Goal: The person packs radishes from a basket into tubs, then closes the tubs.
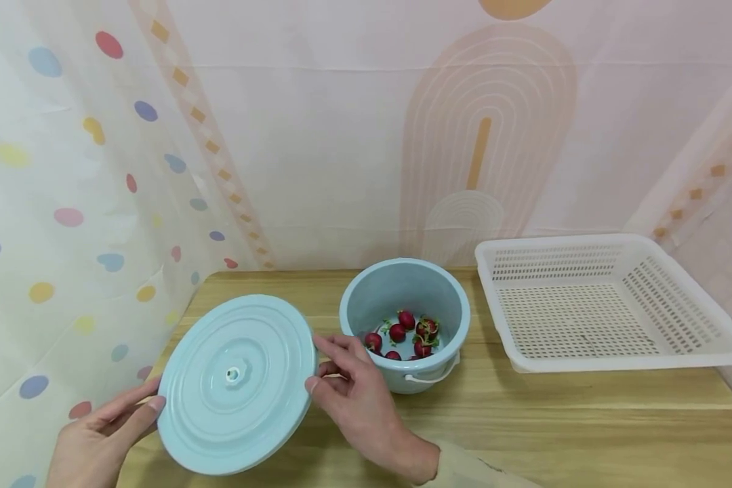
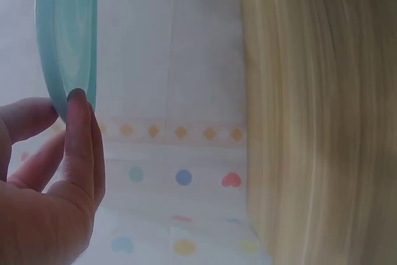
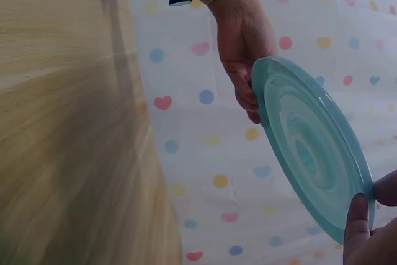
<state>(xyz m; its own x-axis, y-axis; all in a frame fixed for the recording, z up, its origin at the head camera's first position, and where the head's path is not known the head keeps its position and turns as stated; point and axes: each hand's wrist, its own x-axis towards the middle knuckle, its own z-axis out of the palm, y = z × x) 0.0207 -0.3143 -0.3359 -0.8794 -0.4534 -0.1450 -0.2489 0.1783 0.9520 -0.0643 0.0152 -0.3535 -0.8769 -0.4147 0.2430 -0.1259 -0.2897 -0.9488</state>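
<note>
A round light-blue lid (image 1: 238,420) is held up over the left part of the table, tilted, with a small fitting at its centre. My left hand (image 1: 100,430) pinches its left edge between thumb and fingers. On the opposite edge, the right hand (image 1: 362,400) grips the rim the same way. The left wrist view has the lid (image 2: 74,23) nearly edge-on; the right wrist view shows its ridged face (image 3: 310,153). Just beyond the right hand stands a light-blue bucket (image 1: 404,270) with a white handle, and several red radishes (image 1: 397,332) lie on its bottom.
A white slotted plastic basket (image 1: 579,318) sits on the right side of the wooden table (image 1: 555,420). Behind and to the left hangs a patterned curtain (image 1: 317,135), close against the table's far edge.
</note>
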